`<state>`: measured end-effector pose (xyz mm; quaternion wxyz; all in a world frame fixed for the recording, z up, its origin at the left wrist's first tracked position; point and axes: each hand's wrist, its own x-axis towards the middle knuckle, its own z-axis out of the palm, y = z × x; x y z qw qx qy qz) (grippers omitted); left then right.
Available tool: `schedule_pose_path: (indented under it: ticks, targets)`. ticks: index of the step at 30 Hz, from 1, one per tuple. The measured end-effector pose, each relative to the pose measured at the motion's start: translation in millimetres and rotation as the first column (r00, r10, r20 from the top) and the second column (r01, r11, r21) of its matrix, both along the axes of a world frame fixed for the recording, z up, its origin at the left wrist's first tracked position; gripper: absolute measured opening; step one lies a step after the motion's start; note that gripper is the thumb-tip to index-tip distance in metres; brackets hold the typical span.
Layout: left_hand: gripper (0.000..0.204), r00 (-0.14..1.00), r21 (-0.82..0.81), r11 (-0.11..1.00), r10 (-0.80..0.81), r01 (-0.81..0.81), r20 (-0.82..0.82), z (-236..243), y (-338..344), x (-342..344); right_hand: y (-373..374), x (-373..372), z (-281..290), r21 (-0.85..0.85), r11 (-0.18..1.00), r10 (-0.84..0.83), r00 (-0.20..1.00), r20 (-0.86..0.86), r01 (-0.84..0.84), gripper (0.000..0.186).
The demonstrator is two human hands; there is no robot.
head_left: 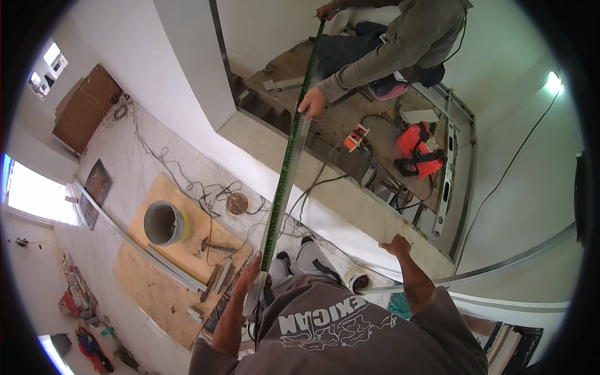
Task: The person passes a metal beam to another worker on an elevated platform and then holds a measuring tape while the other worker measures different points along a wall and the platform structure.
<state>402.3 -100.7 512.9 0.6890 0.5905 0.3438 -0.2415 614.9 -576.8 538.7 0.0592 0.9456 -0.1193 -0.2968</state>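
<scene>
A long green tape measure (289, 164) lies stretched along a pale metal bar (271, 236), running from near me up to the far side. My left hand (252, 273) grips the near end of the bar, its fingers partly hidden behind it. Farther up, a co-worker's hand (312, 103) pinches the bar and tape, while that person's other hand (325, 12) is at the far end. My right hand (396, 246) rests on the edge of the pale ledge (350, 201), with its fingers apart and nothing held.
Beyond the ledge, a red and black tool bag (420, 150), an orange tool (357, 137) and a spirit level (445, 181) surround the kneeling co-worker. Left lie a plywood sheet (147, 284), a bucket (164, 223), a hammer (217, 246) and loose cables (187, 184). A long metal strip (500, 265) crosses the right.
</scene>
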Motion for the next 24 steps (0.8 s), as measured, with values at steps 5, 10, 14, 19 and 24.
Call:
schedule_pose_path:
  ticks: [5, 10, 14, 19, 24]
  targets:
    - [0.086, 0.997, -0.427, 0.903, 0.062, -0.041, 0.034, -8.6, 19.5, -2.6, 0.1, 2.4, -5.8, -0.015, 0.997, 0.075, 0.993, 0.092, -0.073, 0.078]
    - [0.099, 0.999, -0.688, 0.724, 0.034, -0.046, -0.032, -0.9, 35.6, 8.0, -19.5, 2.7, -26.0, 0.025, 0.991, 0.125, 0.987, 0.099, -0.128, 0.070]
    - [0.095, 0.998, -0.695, 0.717, 0.012, -0.056, -0.068, 4.1, 40.6, 1.4, 6.9, 2.4, -6.0, 0.028, 0.996, 0.090, 0.995, -0.050, -0.089, 0.069]
    - [0.095, 0.999, -0.634, 0.772, 0.037, -0.037, -0.014, 1.4, 44.6, -2.2, 3.1, 4.6, -9.5, 0.051, 0.996, 0.075, 0.997, -0.015, -0.075, 0.071]
    - [0.105, 0.942, -0.201, 0.930, -0.328, 0.308, -0.075, 24.6, 47.1, -6.7, -8.6, 5.3, -15.7, 0.061, 0.995, 0.081, 0.997, 0.014, -0.082, 0.073]
